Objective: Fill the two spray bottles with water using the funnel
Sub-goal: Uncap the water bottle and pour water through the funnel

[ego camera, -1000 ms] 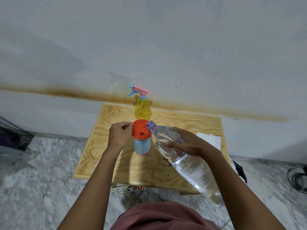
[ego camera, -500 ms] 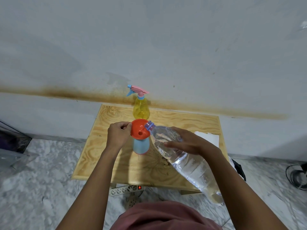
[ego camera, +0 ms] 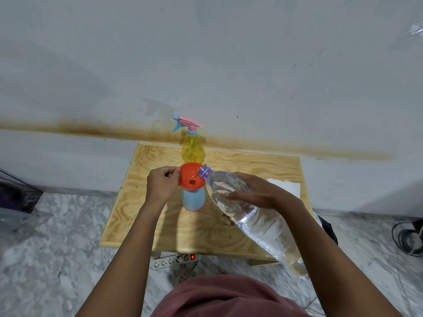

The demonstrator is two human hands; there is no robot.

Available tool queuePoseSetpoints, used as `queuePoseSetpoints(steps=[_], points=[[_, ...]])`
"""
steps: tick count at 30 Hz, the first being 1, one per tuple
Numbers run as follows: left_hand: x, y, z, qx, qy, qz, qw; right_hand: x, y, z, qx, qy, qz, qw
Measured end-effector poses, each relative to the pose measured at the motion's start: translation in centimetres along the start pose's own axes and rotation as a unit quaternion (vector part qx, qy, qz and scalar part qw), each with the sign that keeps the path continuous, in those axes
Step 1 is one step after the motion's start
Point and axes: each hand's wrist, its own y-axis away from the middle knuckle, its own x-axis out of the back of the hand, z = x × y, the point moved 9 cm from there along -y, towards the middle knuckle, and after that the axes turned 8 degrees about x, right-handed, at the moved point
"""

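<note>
Left hand point(ego camera: 162, 184) pinches funnel point(ego camera: 191, 177) rim; right hand point(ego camera: 258, 192) grips tilted water bottle point(ego camera: 263, 227). Blue bottle point(ego camera: 193, 200) underway; yellow bottle point(ego camera: 193, 151) capped, probably done

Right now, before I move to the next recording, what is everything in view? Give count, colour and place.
yellow spray bottle: 1, yellow, pink and blue trigger head, back of table by the wall
blue spray bottle: 1, light blue, table centre, under the funnel
funnel: 1, orange, on the blue spray bottle's neck
water bottle: 1, clear, tilted, mouth at the funnel's rim
table: 1, pale wood, against the wall
paper: 1, white, table's right side
power strip: at least 1, white, floor under the table
cables: dark coil, floor far right
left hand: 1, pinches the funnel's rim
right hand: 1, holds the water bottle
</note>
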Motion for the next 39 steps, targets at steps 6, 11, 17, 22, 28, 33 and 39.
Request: queuePoseSetpoints(steps=[6, 11, 17, 22, 28, 33, 39], points=[[0.0, 0.1, 0.1, 0.001, 0.0, 0.001, 1.0, 0.0, 0.0, 0.1, 0.0, -0.001, -0.003, 1.0], [0.0, 0.2, 0.2, 0.002, -0.003, 0.001, 1.0, 0.1, -0.1, 0.4, -0.003, 0.001, -0.001, 1.0], [0.0, 0.3, 0.2, 0.0, 0.0, 0.001, 1.0, 0.2, -0.1, 0.4, -0.004, 0.017, -0.005, 1.0], [0.0, 0.2, 0.1, -0.001, -0.002, 0.001, 1.0, 0.1, -0.2, 0.8, -0.012, 0.025, -0.013, 1.0], [0.0, 0.1, -0.1, 0.002, -0.005, 0.002, 1.0, 0.1, -0.2, 0.7, -0.011, 0.032, -0.014, 0.999], [0.0, 0.1, 0.0, 0.003, -0.003, 0.001, 1.0, 0.5, 0.4, 0.1, 0.007, 0.034, 0.011, 0.999], [0.1, 0.4, 0.3, 0.001, -0.006, 0.001, 1.0, 2.1, 1.1, -0.7, 0.066, 0.005, 0.076, 0.995]])
